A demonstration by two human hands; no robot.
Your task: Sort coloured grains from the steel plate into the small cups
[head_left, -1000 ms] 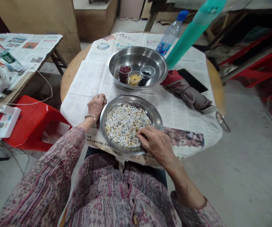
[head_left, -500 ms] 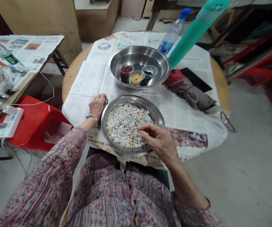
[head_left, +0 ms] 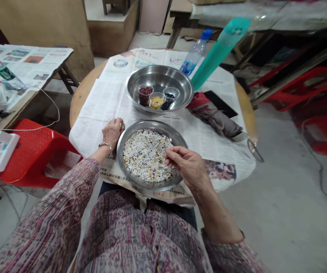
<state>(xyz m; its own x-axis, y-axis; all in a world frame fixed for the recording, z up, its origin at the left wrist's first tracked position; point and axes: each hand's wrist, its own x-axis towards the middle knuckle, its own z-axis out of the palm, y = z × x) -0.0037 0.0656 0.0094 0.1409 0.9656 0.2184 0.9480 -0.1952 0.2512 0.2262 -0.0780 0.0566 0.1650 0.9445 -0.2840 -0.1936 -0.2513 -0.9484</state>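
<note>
A shallow steel dish [head_left: 180, 143] holds a mix of white grains [head_left: 147, 146] with dark, yellow and red bits among them. Just over the right part of this mix is my right hand [head_left: 190, 167], thumb and forefinger pinched together; whatever they hold is too small to make out. My left hand [head_left: 113, 132] rests on the newspaper at the dish's left rim, fingers curled in, with nothing visible in it. Behind the dish, a deeper steel basin [head_left: 177, 76] contains clear cups of red beans [head_left: 145, 93], yellow kernels [head_left: 157, 102] and black beans [head_left: 170, 96].
Newspaper [head_left: 89, 117] covers the round table. A water bottle [head_left: 193, 55], a tall teal container [head_left: 220, 53], a folded umbrella [head_left: 217, 117] and a dark phone [head_left: 221, 104] stand or lie to the right. A red stool [head_left: 35, 151] with a power strip [head_left: 2, 151] is at left.
My right hand has lifted slightly from the grains, its fingertips still pinched. My left hand stays beside the dish. The whole view has shifted a little.
</note>
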